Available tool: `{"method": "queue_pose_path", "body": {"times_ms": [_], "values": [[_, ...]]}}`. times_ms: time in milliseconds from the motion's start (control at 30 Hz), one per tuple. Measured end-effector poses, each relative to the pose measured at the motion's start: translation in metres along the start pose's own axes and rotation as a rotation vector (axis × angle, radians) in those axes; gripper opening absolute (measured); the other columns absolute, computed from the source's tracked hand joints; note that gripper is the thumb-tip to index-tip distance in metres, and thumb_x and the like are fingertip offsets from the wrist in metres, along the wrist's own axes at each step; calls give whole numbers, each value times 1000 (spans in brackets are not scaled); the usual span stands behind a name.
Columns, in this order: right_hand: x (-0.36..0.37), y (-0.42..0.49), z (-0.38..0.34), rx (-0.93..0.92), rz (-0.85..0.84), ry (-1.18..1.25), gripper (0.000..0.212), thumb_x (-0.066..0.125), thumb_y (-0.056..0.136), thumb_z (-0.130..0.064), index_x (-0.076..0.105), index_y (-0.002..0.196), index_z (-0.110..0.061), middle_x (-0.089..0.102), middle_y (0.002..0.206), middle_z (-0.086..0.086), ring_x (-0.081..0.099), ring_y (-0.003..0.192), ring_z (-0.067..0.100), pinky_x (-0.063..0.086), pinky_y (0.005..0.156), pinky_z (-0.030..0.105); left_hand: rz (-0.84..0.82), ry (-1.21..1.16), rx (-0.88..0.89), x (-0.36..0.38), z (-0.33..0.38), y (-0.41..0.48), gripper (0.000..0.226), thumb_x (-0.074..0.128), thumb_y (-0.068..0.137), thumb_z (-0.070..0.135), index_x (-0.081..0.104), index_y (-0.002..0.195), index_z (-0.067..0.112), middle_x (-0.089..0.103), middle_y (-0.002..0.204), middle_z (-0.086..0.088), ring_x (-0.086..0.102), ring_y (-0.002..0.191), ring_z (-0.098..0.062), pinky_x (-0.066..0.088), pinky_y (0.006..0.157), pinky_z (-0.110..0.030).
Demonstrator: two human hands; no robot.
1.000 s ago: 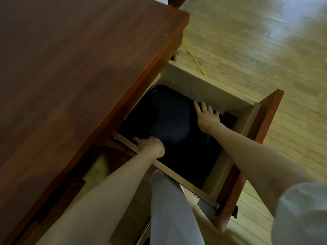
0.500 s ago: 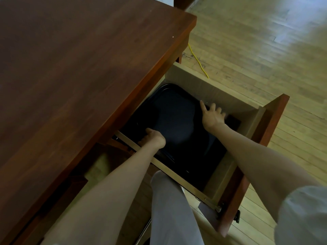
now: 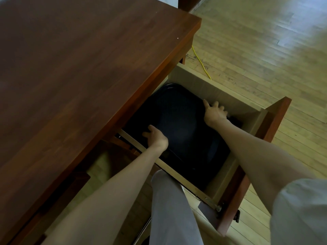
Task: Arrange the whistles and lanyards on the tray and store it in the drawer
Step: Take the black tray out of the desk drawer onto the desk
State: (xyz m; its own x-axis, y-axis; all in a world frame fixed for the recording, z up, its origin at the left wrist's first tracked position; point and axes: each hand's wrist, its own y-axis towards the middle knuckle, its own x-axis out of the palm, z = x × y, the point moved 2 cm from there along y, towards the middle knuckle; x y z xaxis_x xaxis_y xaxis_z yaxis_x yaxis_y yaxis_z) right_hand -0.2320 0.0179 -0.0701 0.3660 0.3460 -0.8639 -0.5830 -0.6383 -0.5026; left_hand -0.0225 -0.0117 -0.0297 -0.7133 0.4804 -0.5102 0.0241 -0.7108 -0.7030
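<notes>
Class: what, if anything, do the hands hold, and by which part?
The dark tray, lying in the drawer: the left hand grips its near rim; the right hand touches its far rim, grip unclear.
</notes>
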Motion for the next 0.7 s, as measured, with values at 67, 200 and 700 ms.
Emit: {"method": "queue_pose_path", "body": {"times_ms": [67, 200, 700], "values": [[-7, -3, 1, 1, -7, 2, 71, 45, 94, -13, 6, 152, -26, 23, 144, 21, 32, 126, 45, 30, 104, 58, -28, -65, 54, 1, 1, -4, 59, 35, 96, -2, 13, 147, 16, 3, 157, -13, 32, 137, -35, 39, 106, -40], [-21, -18, -2, 20, -28, 2, 68, 48, 92, -13, 15, 150, -25, 26, 143, 21, 32, 126, 45, 31, 104, 60, 53, -91, 129, -9, 1, -19, 45, 32, 100, 13, 20, 144, 17, 26, 149, -10, 41, 129, -31, 39, 92, -33], [-69, -130, 6, 86, 37, 120, 48, 38, 92, -8, 36, 139, -13, 25, 143, 22, 30, 126, 44, 36, 101, 58, 4, 48, 271, -68, -27, -87, 53, 39, 93, -6, 24, 143, 4, 39, 141, -20, 45, 127, -33, 43, 101, -38]]}}
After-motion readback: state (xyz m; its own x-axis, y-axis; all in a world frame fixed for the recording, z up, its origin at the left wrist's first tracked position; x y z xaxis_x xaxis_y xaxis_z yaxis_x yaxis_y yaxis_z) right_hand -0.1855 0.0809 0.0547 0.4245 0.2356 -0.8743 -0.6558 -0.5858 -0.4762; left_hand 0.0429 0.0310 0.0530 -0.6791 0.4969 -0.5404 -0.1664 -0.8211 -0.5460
